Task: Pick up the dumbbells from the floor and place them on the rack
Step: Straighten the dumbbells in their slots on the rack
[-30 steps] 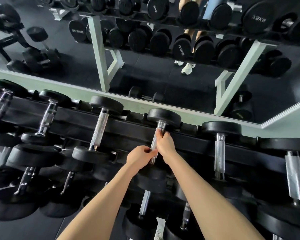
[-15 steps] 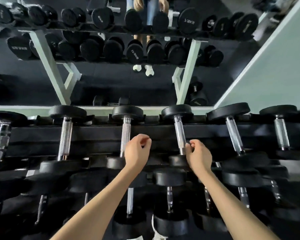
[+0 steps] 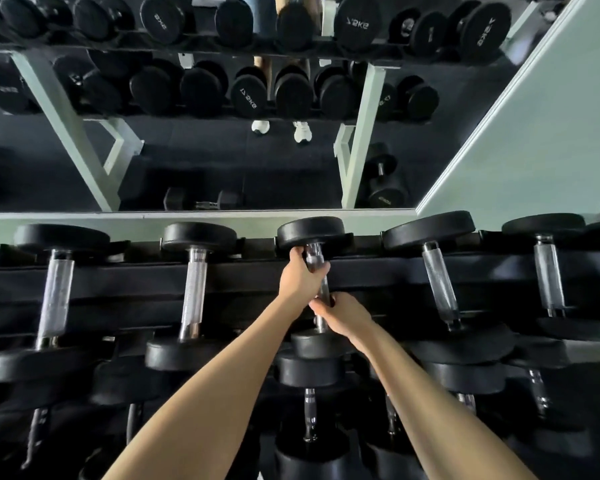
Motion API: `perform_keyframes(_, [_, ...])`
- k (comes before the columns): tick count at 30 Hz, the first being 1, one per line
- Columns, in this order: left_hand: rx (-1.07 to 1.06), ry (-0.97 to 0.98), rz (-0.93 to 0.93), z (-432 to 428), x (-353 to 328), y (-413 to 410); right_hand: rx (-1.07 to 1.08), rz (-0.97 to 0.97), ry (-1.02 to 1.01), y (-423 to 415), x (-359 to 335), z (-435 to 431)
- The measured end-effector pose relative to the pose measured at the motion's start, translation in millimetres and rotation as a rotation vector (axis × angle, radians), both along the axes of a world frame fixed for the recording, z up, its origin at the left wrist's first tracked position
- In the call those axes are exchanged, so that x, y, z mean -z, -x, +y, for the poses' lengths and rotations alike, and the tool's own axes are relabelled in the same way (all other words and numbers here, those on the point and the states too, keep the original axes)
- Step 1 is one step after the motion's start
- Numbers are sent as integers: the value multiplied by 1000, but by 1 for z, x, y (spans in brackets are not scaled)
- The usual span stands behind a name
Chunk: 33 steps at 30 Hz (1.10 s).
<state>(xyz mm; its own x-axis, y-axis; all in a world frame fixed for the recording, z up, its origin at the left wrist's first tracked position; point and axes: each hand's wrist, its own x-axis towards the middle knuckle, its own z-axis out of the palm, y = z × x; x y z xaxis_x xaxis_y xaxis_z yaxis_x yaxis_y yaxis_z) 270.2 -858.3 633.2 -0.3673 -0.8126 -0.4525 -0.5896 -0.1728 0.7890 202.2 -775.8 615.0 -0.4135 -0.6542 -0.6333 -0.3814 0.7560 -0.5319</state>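
Grips one dumbbell [image 3: 310,233] with both hands.

Left hand [image 3: 300,277]: wrapped round the far end of the chrome handle, just under the far head. Fingers [image 3: 321,270] curled fully round the bar, thumb up against the head.

Right hand [image 3: 345,315]: closed on the near end of the same handle, just above the near head. Fingers [image 3: 316,304] curled round the bar. Both forearms extended, converging on the handle.

Dumbbell position: across the top tier of the rack [image 3: 222,275], handle pointing away from the camera. Far head in line with the other far heads, at the base of the mirror [image 3: 222,161]. Near head over the front rail. Cannot tell whether the full weight rests on the rails.

Same tier, well apart from each other:
- two dumbbells to the left [image 3: 194,282], [image 3: 54,289];
- two dumbbells to the right [image 3: 440,282], [image 3: 548,275], the nearer one tilted rightward.

Lower tier: further dumbbells, one [image 3: 309,372] directly below the held one, partly hidden by the forearms.

Mirror: reflects the loaded rack with its pale uprights, white shoes [image 3: 302,131], a small hex dumbbell [image 3: 201,200] and a larger round one [image 3: 383,181] on dark floor. Pale wall [image 3: 551,133] at right.
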Motion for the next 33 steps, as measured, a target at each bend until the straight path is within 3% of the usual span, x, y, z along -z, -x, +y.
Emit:
perform_keyframes(5, [-11, 93, -73, 3, 7, 10, 49, 91, -38, -8, 0, 1])
perform_keyframes(17, [0, 76, -122, 3, 7, 16, 125, 21, -15, -11, -1, 3])
perform_keyframes(21, [-69, 123, -222, 14, -4, 16, 248, -20, 169, 6, -20, 24])
perform_keyframes(24, [-267, 374, -237, 37, -24, 14, 420, 303, 486, 41, -42, 68])
perform_keyframes(26, [-200, 390, -176, 57, -32, 23, 461, 576, 546, 78, -47, 96])
perform_keyframes(27, [-115, 335, -143, 66, -32, 33, 443, 616, 493, 99, -48, 105])
perform_keyframes(29, [17, 180, -70, 78, -23, 59, 333, 516, 268, 137, -45, 111])
perform_keyframes(31, [23, 11, 42, 84, -13, 91, 126, 363, 43, 164, -39, 106])
perform_keyframes(33, [-15, -121, 87, 87, -6, 122, -36, 215, -27, 178, -31, 99])
